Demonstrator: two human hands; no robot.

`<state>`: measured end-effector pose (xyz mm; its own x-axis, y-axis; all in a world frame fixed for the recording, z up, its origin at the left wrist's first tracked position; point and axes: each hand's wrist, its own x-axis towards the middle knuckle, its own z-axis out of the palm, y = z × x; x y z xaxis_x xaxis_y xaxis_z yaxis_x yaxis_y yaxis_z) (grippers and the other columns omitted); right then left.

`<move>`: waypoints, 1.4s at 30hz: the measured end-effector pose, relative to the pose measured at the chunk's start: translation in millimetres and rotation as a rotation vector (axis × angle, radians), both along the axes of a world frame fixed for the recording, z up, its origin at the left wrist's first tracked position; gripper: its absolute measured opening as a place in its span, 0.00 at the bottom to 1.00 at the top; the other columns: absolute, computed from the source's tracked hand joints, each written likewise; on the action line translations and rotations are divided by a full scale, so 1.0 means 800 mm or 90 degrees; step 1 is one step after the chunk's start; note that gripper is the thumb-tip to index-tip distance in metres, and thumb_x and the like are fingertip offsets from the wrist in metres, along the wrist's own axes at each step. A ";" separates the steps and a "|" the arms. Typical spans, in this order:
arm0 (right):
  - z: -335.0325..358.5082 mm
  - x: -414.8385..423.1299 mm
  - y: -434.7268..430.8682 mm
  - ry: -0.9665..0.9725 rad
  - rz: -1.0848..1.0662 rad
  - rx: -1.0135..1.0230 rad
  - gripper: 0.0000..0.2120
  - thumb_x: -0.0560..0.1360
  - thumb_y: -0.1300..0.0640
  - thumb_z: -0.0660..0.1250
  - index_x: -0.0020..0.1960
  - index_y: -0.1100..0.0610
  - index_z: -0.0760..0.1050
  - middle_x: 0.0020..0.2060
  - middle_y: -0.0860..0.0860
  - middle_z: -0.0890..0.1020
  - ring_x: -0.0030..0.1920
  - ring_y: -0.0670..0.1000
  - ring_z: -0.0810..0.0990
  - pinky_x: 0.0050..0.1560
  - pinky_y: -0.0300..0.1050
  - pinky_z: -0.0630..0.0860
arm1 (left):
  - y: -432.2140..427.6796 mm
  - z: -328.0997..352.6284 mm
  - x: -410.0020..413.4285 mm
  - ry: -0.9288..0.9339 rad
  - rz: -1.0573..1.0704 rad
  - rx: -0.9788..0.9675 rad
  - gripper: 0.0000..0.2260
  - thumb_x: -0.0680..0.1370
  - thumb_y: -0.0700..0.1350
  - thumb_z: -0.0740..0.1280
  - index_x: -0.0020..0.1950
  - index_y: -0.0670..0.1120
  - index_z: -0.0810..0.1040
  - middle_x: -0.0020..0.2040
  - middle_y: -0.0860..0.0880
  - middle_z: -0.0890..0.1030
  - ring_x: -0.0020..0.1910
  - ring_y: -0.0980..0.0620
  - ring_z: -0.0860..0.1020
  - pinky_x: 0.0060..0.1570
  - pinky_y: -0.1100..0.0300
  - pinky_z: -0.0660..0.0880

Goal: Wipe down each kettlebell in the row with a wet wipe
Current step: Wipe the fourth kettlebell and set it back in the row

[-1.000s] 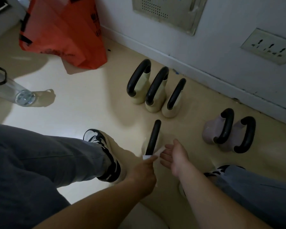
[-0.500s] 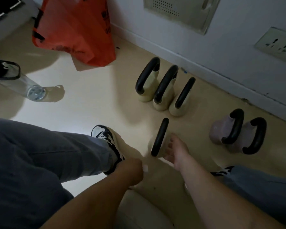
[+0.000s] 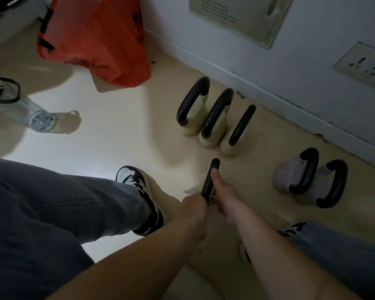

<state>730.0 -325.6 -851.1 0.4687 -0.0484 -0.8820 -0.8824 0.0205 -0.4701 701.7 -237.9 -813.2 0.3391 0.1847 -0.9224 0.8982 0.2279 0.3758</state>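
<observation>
Beige floor carries kettlebells; right hand grips one's handle, left hand pinches a wipe beside it.

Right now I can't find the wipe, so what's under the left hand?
A pale bit of wet wipe pokes out beside the left hand at the kettlebell's black handle. The rest is covered.

Very little lettering reaches my feed. On the heel of the black-and-white shoe I can make out white letters that look like "ANTA", though the first letter is hard to see. The orange bag carries dark printed marks near its upper right and a fainter line along its lower edge, both too blurred to read.
</observation>
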 end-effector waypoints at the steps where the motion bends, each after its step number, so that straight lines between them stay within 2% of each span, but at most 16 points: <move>1: 0.000 0.000 0.000 0.001 -0.003 0.008 0.30 0.75 0.25 0.59 0.57 0.50 0.78 0.60 0.55 0.83 0.58 0.58 0.83 0.57 0.54 0.81 | 0.003 -0.009 0.000 -0.004 0.012 -0.026 0.16 0.81 0.47 0.59 0.62 0.40 0.78 0.48 0.40 0.83 0.47 0.42 0.81 0.49 0.54 0.81; 4: -0.005 -0.002 -0.002 0.011 -0.051 0.029 0.31 0.75 0.26 0.61 0.60 0.51 0.80 0.56 0.55 0.85 0.56 0.57 0.85 0.60 0.56 0.81 | -0.006 0.014 0.027 -0.017 -0.082 0.061 0.12 0.83 0.42 0.56 0.60 0.39 0.76 0.46 0.45 0.79 0.43 0.45 0.80 0.32 0.62 0.74; 8: -0.007 -0.005 -0.011 0.005 -0.145 0.027 0.31 0.75 0.27 0.63 0.56 0.53 0.84 0.49 0.54 0.88 0.52 0.57 0.86 0.50 0.51 0.82 | -0.014 0.065 0.082 -0.258 -0.147 0.129 0.13 0.84 0.48 0.57 0.58 0.46 0.79 0.50 0.48 0.82 0.49 0.48 0.81 0.54 0.53 0.78; 11: -0.021 -0.005 -0.015 0.043 -0.232 0.023 0.24 0.81 0.37 0.63 0.59 0.57 0.82 0.51 0.56 0.86 0.48 0.56 0.83 0.50 0.52 0.79 | 0.007 0.057 0.099 -0.473 -0.335 0.330 0.16 0.86 0.49 0.54 0.59 0.46 0.80 0.46 0.53 0.79 0.50 0.51 0.80 0.48 0.59 0.74; 13: -0.026 -0.007 -0.010 0.041 -0.239 0.018 0.15 0.81 0.49 0.67 0.64 0.54 0.81 0.51 0.55 0.85 0.42 0.54 0.81 0.40 0.47 0.77 | 0.010 0.038 0.093 -0.558 -0.466 0.396 0.16 0.86 0.48 0.54 0.68 0.47 0.75 0.58 0.53 0.79 0.60 0.53 0.78 0.54 0.62 0.72; 15: -0.033 -0.012 -0.006 0.031 -0.265 0.031 0.13 0.82 0.57 0.65 0.66 0.56 0.79 0.47 0.56 0.86 0.39 0.53 0.80 0.36 0.44 0.74 | 0.000 0.004 0.075 -0.522 -0.666 0.371 0.19 0.85 0.45 0.57 0.76 0.44 0.66 0.73 0.46 0.71 0.72 0.48 0.71 0.67 0.58 0.70; 17: -0.036 -0.015 -0.012 0.039 -0.327 0.069 0.12 0.85 0.60 0.60 0.61 0.64 0.79 0.37 0.56 0.85 0.39 0.54 0.79 0.37 0.46 0.73 | -0.015 -0.012 0.060 -0.457 -0.875 0.387 0.28 0.83 0.42 0.60 0.81 0.42 0.56 0.82 0.42 0.54 0.81 0.44 0.55 0.77 0.57 0.55; 18: -0.036 -0.014 -0.015 0.064 -0.363 0.115 0.13 0.86 0.58 0.57 0.57 0.64 0.79 0.32 0.55 0.85 0.41 0.55 0.79 0.39 0.48 0.72 | -0.018 -0.016 0.059 -0.457 -0.913 0.404 0.31 0.82 0.42 0.61 0.82 0.43 0.51 0.83 0.44 0.47 0.82 0.46 0.49 0.77 0.59 0.49; 19: -0.042 -0.014 -0.018 0.078 -0.352 0.123 0.14 0.86 0.57 0.56 0.55 0.61 0.79 0.30 0.54 0.85 0.42 0.56 0.78 0.40 0.48 0.71 | -0.020 -0.018 0.064 -0.460 -0.908 0.414 0.33 0.81 0.42 0.62 0.83 0.44 0.50 0.83 0.46 0.47 0.81 0.47 0.49 0.75 0.61 0.50; 21: -0.053 -0.011 -0.022 0.079 -0.303 0.099 0.10 0.84 0.59 0.60 0.56 0.56 0.80 0.32 0.52 0.86 0.41 0.54 0.78 0.40 0.46 0.71 | -0.024 -0.030 0.087 -0.449 -0.895 0.429 0.31 0.79 0.42 0.65 0.80 0.44 0.58 0.77 0.46 0.61 0.75 0.46 0.63 0.71 0.57 0.64; 24: -0.061 -0.012 -0.019 0.003 -0.202 -0.039 0.12 0.78 0.64 0.70 0.59 0.55 0.83 0.45 0.55 0.87 0.40 0.55 0.82 0.39 0.48 0.77 | -0.040 -0.035 0.134 -0.343 -1.008 0.439 0.13 0.77 0.44 0.67 0.61 0.44 0.74 0.59 0.45 0.72 0.56 0.45 0.75 0.55 0.53 0.75; 26: -0.064 -0.012 -0.018 -0.006 -0.214 -0.038 0.13 0.76 0.64 0.73 0.58 0.52 0.83 0.45 0.55 0.87 0.39 0.54 0.81 0.40 0.49 0.76 | -0.050 -0.035 0.157 -0.271 -1.081 0.447 0.06 0.78 0.46 0.66 0.52 0.46 0.73 0.56 0.45 0.76 0.52 0.46 0.76 0.50 0.55 0.74; 30: -0.069 -0.007 -0.022 -0.001 -0.252 -0.011 0.16 0.76 0.67 0.74 0.63 0.59 0.82 0.45 0.57 0.84 0.36 0.49 0.77 0.37 0.43 0.73 | -0.061 -0.042 0.182 -0.208 -1.125 0.431 0.07 0.80 0.48 0.64 0.52 0.45 0.70 0.57 0.43 0.78 0.53 0.45 0.77 0.47 0.56 0.71; 36: -0.073 -0.011 -0.016 -0.011 -0.240 -0.025 0.13 0.77 0.67 0.72 0.60 0.60 0.83 0.45 0.56 0.84 0.41 0.50 0.79 0.45 0.44 0.76 | -0.054 -0.039 0.163 -0.278 -1.138 0.468 0.04 0.77 0.44 0.66 0.46 0.46 0.72 0.52 0.45 0.77 0.47 0.46 0.77 0.47 0.55 0.76; 39: -0.068 -0.009 -0.016 0.008 -0.255 -0.044 0.10 0.77 0.70 0.70 0.56 0.63 0.83 0.45 0.56 0.84 0.41 0.52 0.80 0.41 0.40 0.78 | -0.036 -0.040 0.136 -0.357 -1.124 0.472 0.08 0.76 0.45 0.69 0.53 0.44 0.77 0.56 0.45 0.71 0.54 0.44 0.74 0.54 0.50 0.77; 42: -0.060 -0.009 -0.015 0.014 -0.271 -0.031 0.06 0.77 0.69 0.69 0.50 0.62 0.84 0.43 0.57 0.85 0.38 0.51 0.79 0.35 0.39 0.77 | -0.021 -0.038 0.099 -0.450 -1.117 0.514 0.17 0.80 0.41 0.65 0.69 0.40 0.73 0.77 0.40 0.59 0.76 0.40 0.60 0.67 0.48 0.72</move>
<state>722.7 -337.8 -898.7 0.3792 -0.2760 -0.8832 -0.8096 0.3632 -0.4611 780.5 -254.6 -843.5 0.7546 -0.4537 -0.4741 -0.3887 -0.8911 0.2341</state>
